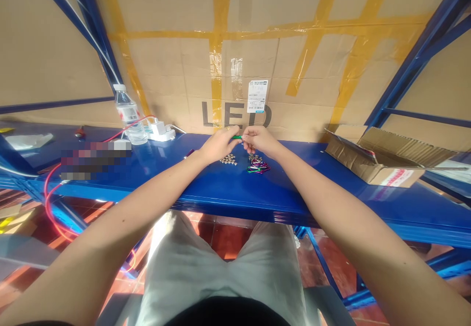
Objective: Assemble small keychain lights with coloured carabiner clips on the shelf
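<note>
My left hand (218,145) is closed in a pinch on a slim shiny green piece (237,137), held just above the blue shelf. My right hand (259,138) is closed at the right end of this piece, fingertips pressed together; whatever they pinch is too small to make out. Below and between the hands lies a group of small brass-coloured metal parts (228,159). Under my right hand is a pile of shiny green, purple and pink metal clips (258,168), with more small metal parts (253,158) behind it, partly hidden by my fingers.
A blue metal shelf (235,188) serves as the worktop. On the right stands an open cardboard box (382,159). Leftward are a water bottle (130,115), a white power adapter (159,129) and a red cable (46,188). A large taped carton (176,71) walls off the back.
</note>
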{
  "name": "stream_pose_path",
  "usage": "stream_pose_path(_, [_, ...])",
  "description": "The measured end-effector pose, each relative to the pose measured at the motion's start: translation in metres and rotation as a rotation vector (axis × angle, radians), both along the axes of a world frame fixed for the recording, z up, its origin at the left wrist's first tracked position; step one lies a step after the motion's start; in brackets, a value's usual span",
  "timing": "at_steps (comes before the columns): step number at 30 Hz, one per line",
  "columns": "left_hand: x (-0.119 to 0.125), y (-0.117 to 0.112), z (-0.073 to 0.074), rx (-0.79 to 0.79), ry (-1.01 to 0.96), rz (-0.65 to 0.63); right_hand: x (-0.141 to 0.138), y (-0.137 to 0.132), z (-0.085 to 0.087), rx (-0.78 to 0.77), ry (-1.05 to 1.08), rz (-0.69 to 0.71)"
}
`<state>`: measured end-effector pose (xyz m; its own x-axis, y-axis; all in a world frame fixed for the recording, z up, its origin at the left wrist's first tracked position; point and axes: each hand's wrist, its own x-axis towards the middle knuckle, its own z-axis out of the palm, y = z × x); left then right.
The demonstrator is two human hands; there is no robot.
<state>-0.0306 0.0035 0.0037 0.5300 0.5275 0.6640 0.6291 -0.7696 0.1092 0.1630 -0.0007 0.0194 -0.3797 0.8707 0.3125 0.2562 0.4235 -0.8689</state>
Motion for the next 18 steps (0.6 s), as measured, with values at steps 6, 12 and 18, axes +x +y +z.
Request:
stream_pose_path(6, [0.005,0.008,-0.005,-0.046,0.018,-0.015,0.003,-0.001,0.002,0.009,-0.045,-0.048])
stream_pose_path(12, [-0.001,0.015,-0.005,-0.04,0.053,-0.013,0.001,0.0,-0.001,0.043,-0.093,-0.043])
stream_pose_path(18, [-0.003,0.001,0.001,-0.078,0.025,-0.047,0.0,0.003,0.0,0.045,-0.095,-0.075])
